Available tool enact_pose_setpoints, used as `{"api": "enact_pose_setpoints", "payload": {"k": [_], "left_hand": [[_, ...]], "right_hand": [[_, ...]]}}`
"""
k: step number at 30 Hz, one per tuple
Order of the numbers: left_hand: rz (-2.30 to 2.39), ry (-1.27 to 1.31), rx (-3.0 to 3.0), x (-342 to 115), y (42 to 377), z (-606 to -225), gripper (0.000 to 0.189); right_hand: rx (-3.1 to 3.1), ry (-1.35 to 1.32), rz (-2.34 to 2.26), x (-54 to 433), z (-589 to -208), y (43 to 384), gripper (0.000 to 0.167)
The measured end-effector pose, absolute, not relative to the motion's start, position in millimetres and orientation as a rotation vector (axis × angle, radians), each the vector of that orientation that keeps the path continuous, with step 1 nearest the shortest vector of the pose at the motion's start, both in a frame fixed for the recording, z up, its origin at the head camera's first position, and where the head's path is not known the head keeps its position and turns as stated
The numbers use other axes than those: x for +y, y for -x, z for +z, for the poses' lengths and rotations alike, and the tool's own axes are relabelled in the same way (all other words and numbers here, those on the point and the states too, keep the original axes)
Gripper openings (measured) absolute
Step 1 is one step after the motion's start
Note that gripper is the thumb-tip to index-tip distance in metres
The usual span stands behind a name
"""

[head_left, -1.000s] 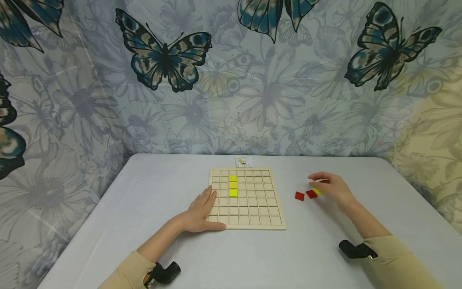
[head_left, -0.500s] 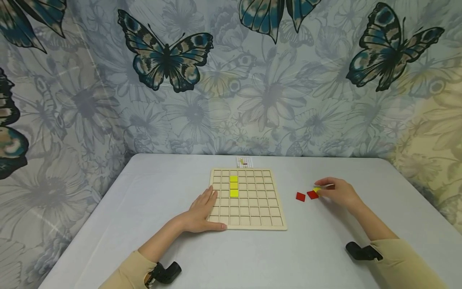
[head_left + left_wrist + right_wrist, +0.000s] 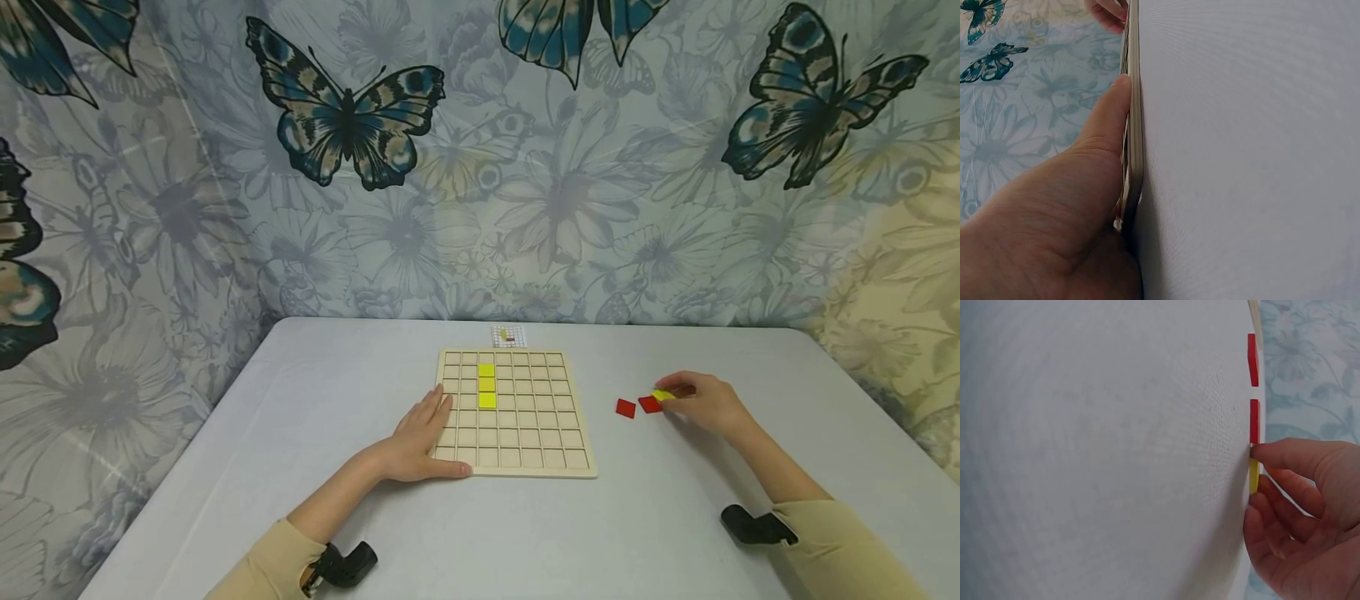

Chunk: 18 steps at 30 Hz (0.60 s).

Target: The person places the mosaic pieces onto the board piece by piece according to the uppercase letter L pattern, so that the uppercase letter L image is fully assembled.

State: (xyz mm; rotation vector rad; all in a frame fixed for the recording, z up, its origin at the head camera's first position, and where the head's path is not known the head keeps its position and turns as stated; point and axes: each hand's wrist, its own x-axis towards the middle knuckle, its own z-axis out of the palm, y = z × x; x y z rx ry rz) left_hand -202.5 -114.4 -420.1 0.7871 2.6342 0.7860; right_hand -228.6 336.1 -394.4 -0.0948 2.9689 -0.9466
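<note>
My left hand [image 3: 411, 442] lies with spread, straight fingers along the left edge of a wooden grid board [image 3: 540, 450], its thumb at the front edge. In the left wrist view the thumb [image 3: 1105, 119] rests against the board's side [image 3: 1136, 125]. One column of the grid holds three yellow square tiles, the middle one [image 3: 487, 385] included. Right of the board, my right hand [image 3: 705, 406] pinches another yellow tile [image 3: 663, 395] between thumb and fingers, low at the tabletop. Right beside it lies a red tile [image 3: 649, 404], with a second red tile [image 3: 626, 408] further left.
A small card [image 3: 509, 337] printed with a coloured grid lies behind the board. The white-covered table [image 3: 525, 533] reaches back to a wall hanging [image 3: 562, 208] with butterflies and flowers. Black wrist cameras are worn at both sleeves.
My right hand has shifted slightly right and down, and its thumb and fingers have closed on the yellow tile. The left hand stays on the board; the view has drifted slightly.
</note>
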Motion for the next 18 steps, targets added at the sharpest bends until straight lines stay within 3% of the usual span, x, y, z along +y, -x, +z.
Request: {"api": "enact_pose_setpoints", "payload": {"k": [18], "left_hand": [[0.789,-0.796,2.631,-114.2,202.4,-420.0,0.111]], "right_hand": [[3.020,0.078,-0.900,340.4,-395.6,226.3,0.036]]}}
